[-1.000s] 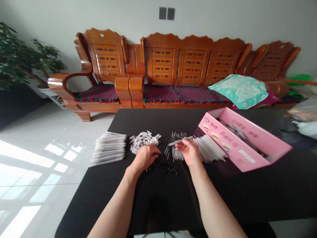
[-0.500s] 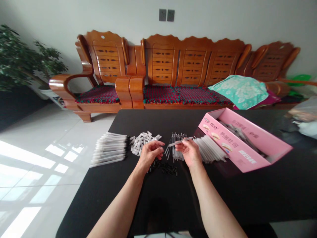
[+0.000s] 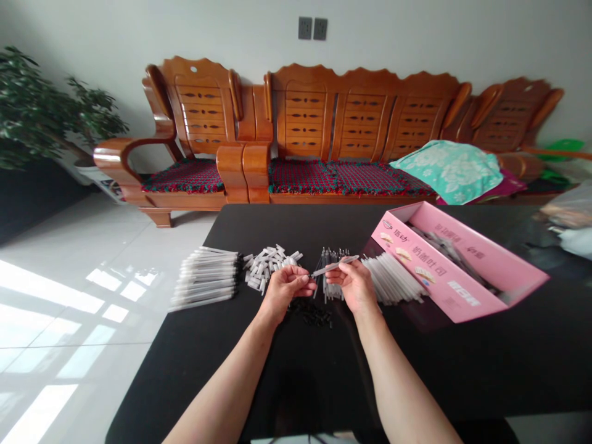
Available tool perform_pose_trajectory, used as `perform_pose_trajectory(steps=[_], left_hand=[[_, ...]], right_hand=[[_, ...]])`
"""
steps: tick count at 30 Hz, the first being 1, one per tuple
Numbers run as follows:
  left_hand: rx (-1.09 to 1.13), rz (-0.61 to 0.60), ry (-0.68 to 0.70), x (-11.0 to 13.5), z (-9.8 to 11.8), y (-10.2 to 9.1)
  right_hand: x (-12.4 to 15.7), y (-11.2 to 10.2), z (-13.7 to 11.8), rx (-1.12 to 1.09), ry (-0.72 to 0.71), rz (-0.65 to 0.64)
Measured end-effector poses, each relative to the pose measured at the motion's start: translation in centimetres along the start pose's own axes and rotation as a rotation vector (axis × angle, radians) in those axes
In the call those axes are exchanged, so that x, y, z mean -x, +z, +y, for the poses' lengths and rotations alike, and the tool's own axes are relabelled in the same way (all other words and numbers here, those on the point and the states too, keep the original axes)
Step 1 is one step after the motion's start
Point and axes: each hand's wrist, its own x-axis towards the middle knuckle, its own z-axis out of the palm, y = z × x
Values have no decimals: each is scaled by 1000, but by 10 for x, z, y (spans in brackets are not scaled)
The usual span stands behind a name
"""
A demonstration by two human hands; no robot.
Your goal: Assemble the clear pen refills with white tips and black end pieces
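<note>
We count one pen tube (image 3: pixel 327 269) gripped in our right hand (image 3: pixel 356 287) and one small dark piece (image 3: pixel 312 275) pinched in our left hand (image 3: pixel 284 291) at the tube's left end. Beyond the left hand lies one heap of white caps (image 3: pixel 271 262); right of the right hand, one pink box (image 3: pixel 416 259). The caps overlap too much to count.

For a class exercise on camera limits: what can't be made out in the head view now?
Head view:
Dark piece: too small, partly covered by the left hand.
Floor of the pink box: hidden by front wall and contents.
Plant: cut off by left edge.
</note>
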Motion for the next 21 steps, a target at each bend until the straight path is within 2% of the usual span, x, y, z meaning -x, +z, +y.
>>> perform_pose_trajectory(steps=[8, 21], left_hand=[[-36, -9, 4, 1, -2, 4], [-146, 78, 103, -2, -5, 6]], right_hand=[[0, 1, 1, 23, 0, -10], [0, 1, 3, 51, 0, -2]])
